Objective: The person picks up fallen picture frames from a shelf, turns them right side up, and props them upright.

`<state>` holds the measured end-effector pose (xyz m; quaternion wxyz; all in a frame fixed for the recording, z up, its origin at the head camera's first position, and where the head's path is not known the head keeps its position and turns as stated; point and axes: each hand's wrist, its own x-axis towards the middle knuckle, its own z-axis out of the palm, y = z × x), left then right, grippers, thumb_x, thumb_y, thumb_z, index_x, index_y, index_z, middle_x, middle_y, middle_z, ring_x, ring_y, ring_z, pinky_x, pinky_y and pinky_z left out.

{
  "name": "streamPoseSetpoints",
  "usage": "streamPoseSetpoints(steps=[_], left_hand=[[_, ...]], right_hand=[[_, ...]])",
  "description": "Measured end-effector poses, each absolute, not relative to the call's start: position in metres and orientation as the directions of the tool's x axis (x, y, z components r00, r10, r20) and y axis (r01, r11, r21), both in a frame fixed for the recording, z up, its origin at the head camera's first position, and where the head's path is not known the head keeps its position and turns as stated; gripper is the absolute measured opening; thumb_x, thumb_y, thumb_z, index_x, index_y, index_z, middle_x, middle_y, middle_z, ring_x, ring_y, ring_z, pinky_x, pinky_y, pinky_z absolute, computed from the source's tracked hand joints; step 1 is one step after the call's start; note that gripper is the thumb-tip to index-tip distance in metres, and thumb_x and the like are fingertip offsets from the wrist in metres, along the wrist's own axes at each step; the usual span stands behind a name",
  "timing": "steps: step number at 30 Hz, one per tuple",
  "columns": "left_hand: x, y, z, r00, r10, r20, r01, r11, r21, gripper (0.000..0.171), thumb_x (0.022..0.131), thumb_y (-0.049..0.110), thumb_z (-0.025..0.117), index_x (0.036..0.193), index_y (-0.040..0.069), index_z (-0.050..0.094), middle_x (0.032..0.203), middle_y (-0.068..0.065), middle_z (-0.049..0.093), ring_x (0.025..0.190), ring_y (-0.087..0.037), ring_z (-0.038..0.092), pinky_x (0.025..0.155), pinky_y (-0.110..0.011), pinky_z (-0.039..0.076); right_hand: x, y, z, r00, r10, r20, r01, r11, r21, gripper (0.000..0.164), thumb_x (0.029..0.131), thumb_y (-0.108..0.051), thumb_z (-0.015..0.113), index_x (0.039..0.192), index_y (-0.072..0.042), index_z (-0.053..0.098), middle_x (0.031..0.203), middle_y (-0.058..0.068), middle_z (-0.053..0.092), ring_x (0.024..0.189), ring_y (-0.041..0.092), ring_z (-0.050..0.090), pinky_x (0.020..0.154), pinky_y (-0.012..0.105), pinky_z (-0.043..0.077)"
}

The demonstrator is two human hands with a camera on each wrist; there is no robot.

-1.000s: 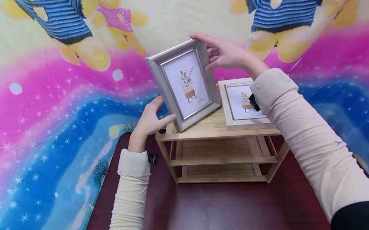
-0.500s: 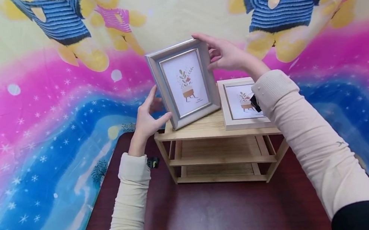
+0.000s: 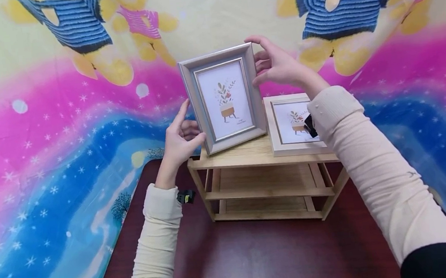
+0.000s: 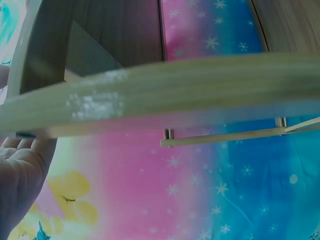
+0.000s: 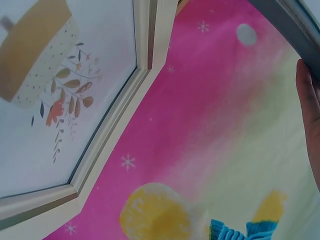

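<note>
A grey-silver picture frame (image 3: 224, 98) with a potted-plant print stands on the top board of a wooden shelf rack (image 3: 239, 155), turned slightly. At its upper right corner my right hand (image 3: 278, 63) holds it, index finger over the corner and thumb at the right edge. My left hand (image 3: 180, 141) is at the lower left edge, thumb and index finger extended, touching or very near the frame. A cream picture frame (image 3: 276, 142) with a similar print lies face up on the rack's right side, partly hidden by my right sleeve; the right wrist view shows it closely.
Two lower boards (image 3: 268, 184) of the rack show below the top. The rack stands on a dark red table (image 3: 260, 257). Behind hangs a cloth (image 3: 91, 94) printed with bears and snowflakes. The left wrist view shows a rack rail (image 4: 200, 85) up close.
The grey-silver frame has turned to face more squarely forward, its upper right corner shifting right with my right hand. My left thumb has slid off its front to the edge.
</note>
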<state>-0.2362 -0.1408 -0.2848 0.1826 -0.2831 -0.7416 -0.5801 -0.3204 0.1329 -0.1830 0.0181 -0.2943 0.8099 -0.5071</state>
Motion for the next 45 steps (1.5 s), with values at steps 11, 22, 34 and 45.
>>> streamPoseSetpoints(steps=[11, 22, 34, 45], left_hand=[[-0.235, -0.141, -0.282, -0.799, 0.217, 0.561, 0.592, 0.117, 0.797, 0.073, 0.075, -0.012, 0.057, 0.141, 0.000, 0.029, 0.086, -0.028, 0.059, 0.072, -0.016, 0.061, 0.068, -0.025, 0.052], [-0.232, -0.146, -0.282, -0.795, 0.203, 0.572, 0.600, 0.117, 0.791, 0.068, 0.075, -0.017, 0.055, 0.138, -0.004, 0.033, 0.089, -0.032, 0.059, 0.074, -0.013, 0.060, 0.068, -0.024, 0.051], [-0.213, -0.147, -0.280, -0.736, 0.116, 0.667, 0.671, 0.262, 0.694, 0.056, 0.080, -0.010, 0.058, 0.132, -0.011, 0.037, 0.103, -0.032, 0.056, 0.092, -0.036, 0.058, 0.076, -0.024, 0.049], [-0.197, -0.128, -0.297, -0.554, 0.041, 0.831, 0.816, 0.225, 0.533, 0.024, 0.076, -0.012, 0.061, 0.100, -0.015, 0.059, 0.080, -0.022, 0.062, 0.070, -0.011, 0.059, 0.061, -0.019, 0.049]], right_hand=[[-0.308, 0.143, -0.182, -0.838, -0.473, 0.270, -0.445, 0.308, -0.841, 0.079, 0.076, 0.009, 0.065, 0.138, -0.024, 0.028, 0.097, 0.011, 0.060, 0.088, 0.019, 0.060, 0.080, 0.027, 0.048], [-0.290, 0.142, -0.183, -0.833, -0.470, 0.292, -0.471, 0.324, -0.821, 0.069, 0.082, 0.003, 0.062, 0.137, -0.020, 0.029, 0.097, 0.016, 0.060, 0.087, 0.021, 0.061, 0.077, 0.028, 0.051], [-0.272, 0.152, -0.182, -0.853, -0.430, 0.297, -0.482, 0.430, -0.763, 0.067, 0.087, -0.008, 0.060, 0.143, -0.019, 0.026, 0.116, 0.018, 0.054, 0.103, 0.025, 0.056, 0.090, 0.036, 0.045], [-0.236, 0.195, -0.200, -0.898, -0.334, 0.285, -0.434, 0.576, -0.692, 0.046, 0.089, -0.024, 0.058, 0.130, -0.004, 0.048, 0.108, 0.019, 0.060, 0.079, 0.008, 0.062, 0.068, 0.018, 0.050]])
